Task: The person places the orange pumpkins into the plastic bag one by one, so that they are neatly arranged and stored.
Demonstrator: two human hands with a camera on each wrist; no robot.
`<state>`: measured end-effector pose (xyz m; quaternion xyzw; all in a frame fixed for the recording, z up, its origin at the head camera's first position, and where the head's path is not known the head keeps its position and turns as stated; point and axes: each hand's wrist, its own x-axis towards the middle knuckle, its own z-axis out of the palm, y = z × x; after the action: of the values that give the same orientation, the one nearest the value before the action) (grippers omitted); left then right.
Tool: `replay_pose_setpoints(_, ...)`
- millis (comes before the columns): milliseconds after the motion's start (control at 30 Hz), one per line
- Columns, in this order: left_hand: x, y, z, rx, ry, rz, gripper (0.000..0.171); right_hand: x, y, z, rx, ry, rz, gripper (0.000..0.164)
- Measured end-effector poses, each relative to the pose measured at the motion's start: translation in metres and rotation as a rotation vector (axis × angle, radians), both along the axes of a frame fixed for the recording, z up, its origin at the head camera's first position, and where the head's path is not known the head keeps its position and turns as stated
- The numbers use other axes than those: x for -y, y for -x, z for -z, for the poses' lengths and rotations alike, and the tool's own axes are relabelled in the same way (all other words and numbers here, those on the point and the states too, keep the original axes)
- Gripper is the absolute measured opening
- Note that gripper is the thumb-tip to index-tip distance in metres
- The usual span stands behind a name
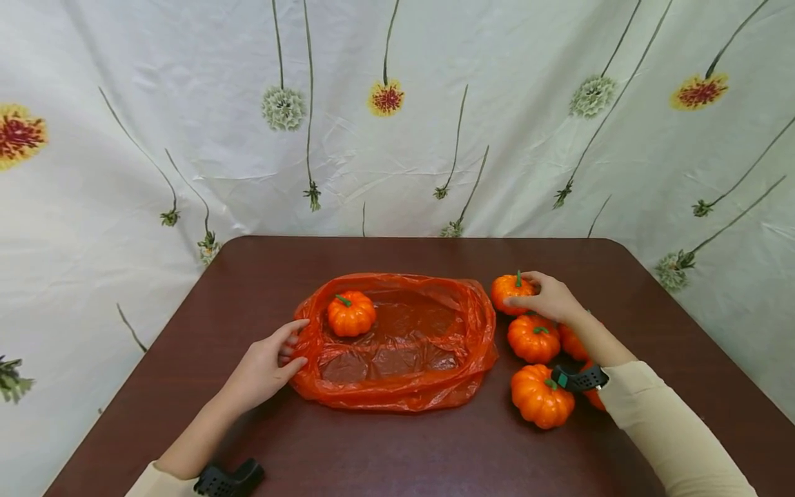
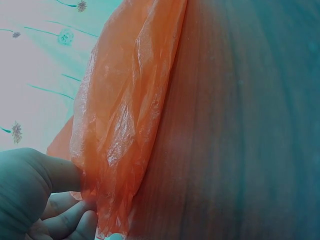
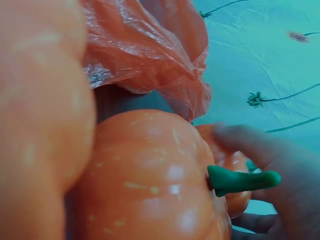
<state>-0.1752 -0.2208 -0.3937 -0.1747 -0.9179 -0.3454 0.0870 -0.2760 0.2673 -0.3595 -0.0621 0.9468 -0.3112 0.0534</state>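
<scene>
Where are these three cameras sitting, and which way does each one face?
Head: worn on the head, facing forward and down over the table; left hand, right hand and sleeved arms show.
Left wrist: on that wrist, facing one side of the orange bag; that hand's thumb and fingers show at lower left.
Right wrist: on that wrist, facing pumpkins close up, with the bag beyond; part of the right hand shows at right.
Head and right wrist both show the bag and pumpkins.
</scene>
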Motion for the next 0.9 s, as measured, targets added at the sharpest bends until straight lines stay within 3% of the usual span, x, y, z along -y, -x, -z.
replay_pose_setpoints(167,0.000,-0.001,0.002,-0.002,-0.003,0.006,0.057,0.000,-0.004,-0.008,-0.042,0.120,0.064,0.086)
replay_pose_setpoints(367,0.001,0.000,0.000,-0.007,-0.006,0.006,0.057,0.004,-0.007,-0.017,-0.107,0.228,0.085,0.084)
replay_pose_setpoints(900,0.001,-0.002,0.000,0.015,-0.008,0.001,0.057,0.016,-0.015,-0.032,-0.161,0.263,0.072,0.079)
